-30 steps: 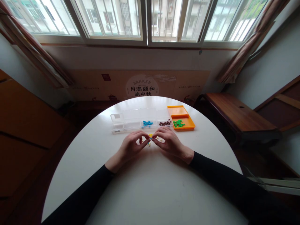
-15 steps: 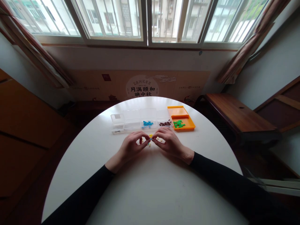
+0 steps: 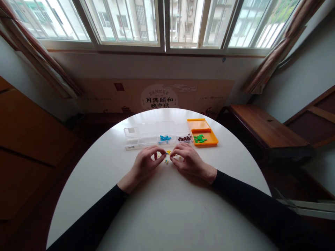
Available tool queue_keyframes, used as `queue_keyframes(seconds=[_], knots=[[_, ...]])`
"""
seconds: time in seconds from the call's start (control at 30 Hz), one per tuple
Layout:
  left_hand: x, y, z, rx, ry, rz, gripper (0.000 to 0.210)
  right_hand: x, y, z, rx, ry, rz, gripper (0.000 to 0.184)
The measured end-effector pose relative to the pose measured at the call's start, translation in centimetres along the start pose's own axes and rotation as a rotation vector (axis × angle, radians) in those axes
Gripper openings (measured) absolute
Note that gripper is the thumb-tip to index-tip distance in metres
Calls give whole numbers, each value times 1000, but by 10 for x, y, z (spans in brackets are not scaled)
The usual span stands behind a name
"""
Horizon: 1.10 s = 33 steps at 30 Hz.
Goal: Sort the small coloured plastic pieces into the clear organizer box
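Thumb and forefinger of my left hand (image 3: 148,161) pinch a tiny blue piece (image 3: 166,153), too small to make out fully. My right hand (image 3: 190,160) is close beside it, its fingertips pressed together; whether anything sits between them cannot be seen. Several yellow pieces (image 3: 169,152) lie on the table just beyond the gap between my hands. A small blue and yellow piece (image 3: 166,161) rests on the tabletop below my left fingertips. Other small pale pieces are partly hidden by my hands.
A clear lidded plastic box (image 3: 148,140) stands behind my hands, with blue pieces (image 3: 165,138) and dark brown pieces (image 3: 184,138) in its compartments. To its right an open orange box (image 3: 211,141) holds green pieces (image 3: 200,138). All stand on a round white table (image 3: 167,209).
My hands have come slightly apart from where their fingertips met. The blue piece stays at my left fingertips, and the yellow pieces between the hands show more.
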<state>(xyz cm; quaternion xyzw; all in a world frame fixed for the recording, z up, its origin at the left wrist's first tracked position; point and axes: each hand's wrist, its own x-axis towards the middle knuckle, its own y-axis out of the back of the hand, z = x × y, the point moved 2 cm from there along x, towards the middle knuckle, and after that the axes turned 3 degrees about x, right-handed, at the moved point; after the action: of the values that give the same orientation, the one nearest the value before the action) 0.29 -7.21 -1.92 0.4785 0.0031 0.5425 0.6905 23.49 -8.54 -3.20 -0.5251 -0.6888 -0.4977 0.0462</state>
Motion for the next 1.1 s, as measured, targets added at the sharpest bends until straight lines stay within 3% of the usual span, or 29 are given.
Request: queue_keyframes(seconds=[0.43,0.67,0.87,1.1], knots=[[3,3,-2,109,11,12,8,0,0,-1,-10,1,-45,16],[38,13,-10,404,-23,88,14,0,0,-3,-47,26,-71,15],[66,5,-27,448,-6,34,9,0,2,0,-27,26,-56,16],[50,10,-20,476,-82,89,13,1,3,-2,-13,16,-50,17]])
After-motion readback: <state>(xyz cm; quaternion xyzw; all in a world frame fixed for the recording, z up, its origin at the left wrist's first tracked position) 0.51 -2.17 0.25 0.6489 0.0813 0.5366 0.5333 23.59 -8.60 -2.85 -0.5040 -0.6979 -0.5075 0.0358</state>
